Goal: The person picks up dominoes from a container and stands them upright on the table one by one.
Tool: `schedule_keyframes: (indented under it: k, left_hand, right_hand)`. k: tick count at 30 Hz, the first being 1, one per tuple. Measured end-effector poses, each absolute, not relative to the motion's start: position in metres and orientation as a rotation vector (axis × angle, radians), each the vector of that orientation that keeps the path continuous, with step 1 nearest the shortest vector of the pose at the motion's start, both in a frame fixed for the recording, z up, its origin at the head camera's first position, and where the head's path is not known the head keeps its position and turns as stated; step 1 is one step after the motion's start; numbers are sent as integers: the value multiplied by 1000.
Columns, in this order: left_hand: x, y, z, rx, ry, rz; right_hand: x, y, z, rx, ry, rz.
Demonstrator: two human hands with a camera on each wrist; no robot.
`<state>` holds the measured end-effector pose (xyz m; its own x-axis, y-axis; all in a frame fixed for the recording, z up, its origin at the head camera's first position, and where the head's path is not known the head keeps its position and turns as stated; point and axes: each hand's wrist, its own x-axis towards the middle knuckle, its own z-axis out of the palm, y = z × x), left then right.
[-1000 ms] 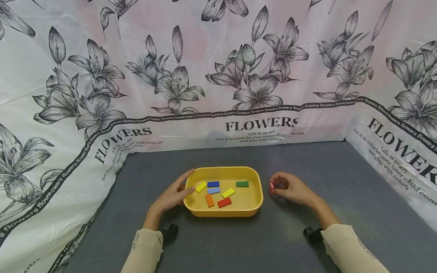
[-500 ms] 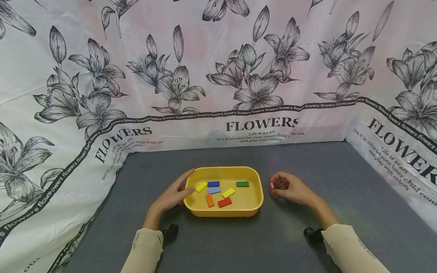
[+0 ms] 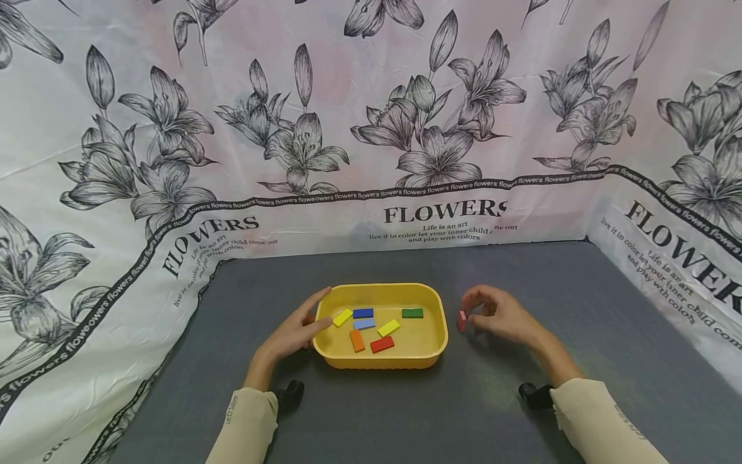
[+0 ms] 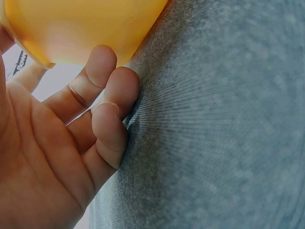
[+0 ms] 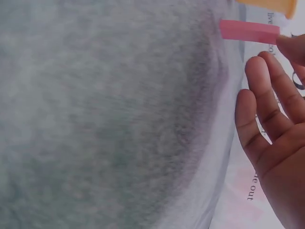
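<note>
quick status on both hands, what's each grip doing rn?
Left hand: open, fingers resting against the yellow tray, holding nothing.
Right hand: pinching a red block beside the tray.

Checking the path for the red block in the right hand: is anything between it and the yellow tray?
Nothing visible does. The right hand pinches the red block just right of the yellow tray; only bare grey mat lies between them.

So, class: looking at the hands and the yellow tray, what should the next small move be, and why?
Probably carry the red block, pinched by the right hand, left over the yellow tray rim: seven blocks already lie inside, and the left hand touches its side.
</note>
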<state>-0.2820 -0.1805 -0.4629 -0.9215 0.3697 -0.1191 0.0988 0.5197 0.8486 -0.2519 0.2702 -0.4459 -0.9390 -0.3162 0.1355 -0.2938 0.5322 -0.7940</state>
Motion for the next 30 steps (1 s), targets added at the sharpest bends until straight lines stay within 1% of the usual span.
schedule_keyframes:
  k: [6,14,23,30]
  left_hand:
    - [-282,-181,-462,405,2483,1353]
    - [-281,-180,-463,396,2482,1354]
    - [-280,-180,-462,386,2483,1357]
    - [-281,-178,-462,377,2490,1354]
  right_hand:
    - [-252,267,-443,-607,2771,-1489]
    - [-252,258,-436,-593,2842,-1515]
    - [-251,238,-427,-725,2770,-1578]
    - [-251,222,-419,-695,2741,-1532]
